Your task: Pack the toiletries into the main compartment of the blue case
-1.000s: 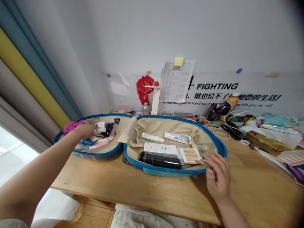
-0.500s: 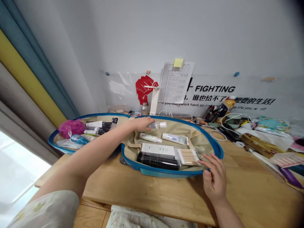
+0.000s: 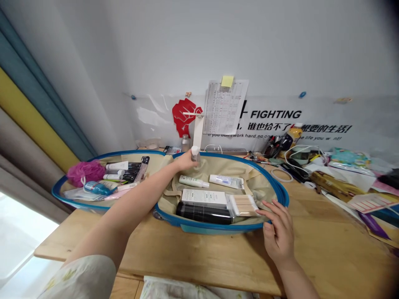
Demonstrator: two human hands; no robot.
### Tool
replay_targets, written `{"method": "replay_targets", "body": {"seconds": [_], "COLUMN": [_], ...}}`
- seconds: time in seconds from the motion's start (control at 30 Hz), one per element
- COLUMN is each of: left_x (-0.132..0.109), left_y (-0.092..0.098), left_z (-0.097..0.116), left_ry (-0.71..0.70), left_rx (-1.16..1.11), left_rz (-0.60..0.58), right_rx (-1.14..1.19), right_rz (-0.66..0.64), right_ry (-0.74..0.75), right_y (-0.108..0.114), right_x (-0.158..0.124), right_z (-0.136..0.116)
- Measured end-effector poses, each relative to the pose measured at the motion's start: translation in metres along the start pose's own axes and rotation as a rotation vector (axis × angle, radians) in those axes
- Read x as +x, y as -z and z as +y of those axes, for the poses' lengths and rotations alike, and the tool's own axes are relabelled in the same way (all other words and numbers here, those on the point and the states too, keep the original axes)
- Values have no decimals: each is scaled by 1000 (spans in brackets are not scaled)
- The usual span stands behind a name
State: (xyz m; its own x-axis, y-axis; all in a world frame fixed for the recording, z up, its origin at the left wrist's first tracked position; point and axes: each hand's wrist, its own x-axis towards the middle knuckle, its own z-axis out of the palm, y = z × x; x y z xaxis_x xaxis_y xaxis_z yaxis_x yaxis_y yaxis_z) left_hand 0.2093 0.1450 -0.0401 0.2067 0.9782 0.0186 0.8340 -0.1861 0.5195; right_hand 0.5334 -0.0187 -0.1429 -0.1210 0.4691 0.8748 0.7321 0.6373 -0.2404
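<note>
Closest to my camera, a bare right hand (image 3: 280,236) sits at the near right edge of a blue-rimmed, beige-lined suitcase (image 3: 282,192), lying spread in two halves on a pale brown wooden table (image 3: 199,253). I see its fingers loosely spread, gripping nothing; the tips are right by one flat clear packet of cotton swabs (image 3: 245,205), contact unclear. Along the suitcase's near edge, one glossy black cylinder (image 3: 204,212), lying left to right; behind it, one white oblong carton (image 3: 204,197). Next row back, two tubes lying lengthwise: one pale green-and-white tube (image 3: 191,181), one white tube with blue print (image 3: 226,181).

Main relation: one small clear bottle with a white cap (image 3: 196,158) is in the left hand (image 3: 186,161), fingers wrapped round it, over the far left edge of the right half. Long axis about upright, cap up, so crosswise to both tubes, which lie nearer me. Left hand has it; right hand is well apart. I can't tell if its base touches the lining.

Left half, beside the forearm: one purple mesh puff (image 3: 85,173), one blue bottle (image 3: 99,188), several white tubes; overlapping, no sure count. Toward the table's far edge: one small silvery-capped jar (image 3: 185,143), one slim white lamp (image 3: 198,132).
</note>
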Motion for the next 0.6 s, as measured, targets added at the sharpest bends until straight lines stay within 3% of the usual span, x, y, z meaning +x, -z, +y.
{"method": "replay_targets", "body": {"seconds": [0.13, 0.3, 0.6], "left_x": [3, 4, 5], "left_y": [-9, -19, -24], "left_z": [-2, -1, 4], "left_ry": [105, 233, 390], "left_rx": [-260, -511, -709], "left_rz": [31, -41, -131], "right_rx": [-1, -6, -14], "right_rz": [5, -3, 8], "right_ry": [3, -9, 11], "right_y": [0, -1, 0], "right_x": [0, 0, -1], "right_z": [1, 1, 1]}}
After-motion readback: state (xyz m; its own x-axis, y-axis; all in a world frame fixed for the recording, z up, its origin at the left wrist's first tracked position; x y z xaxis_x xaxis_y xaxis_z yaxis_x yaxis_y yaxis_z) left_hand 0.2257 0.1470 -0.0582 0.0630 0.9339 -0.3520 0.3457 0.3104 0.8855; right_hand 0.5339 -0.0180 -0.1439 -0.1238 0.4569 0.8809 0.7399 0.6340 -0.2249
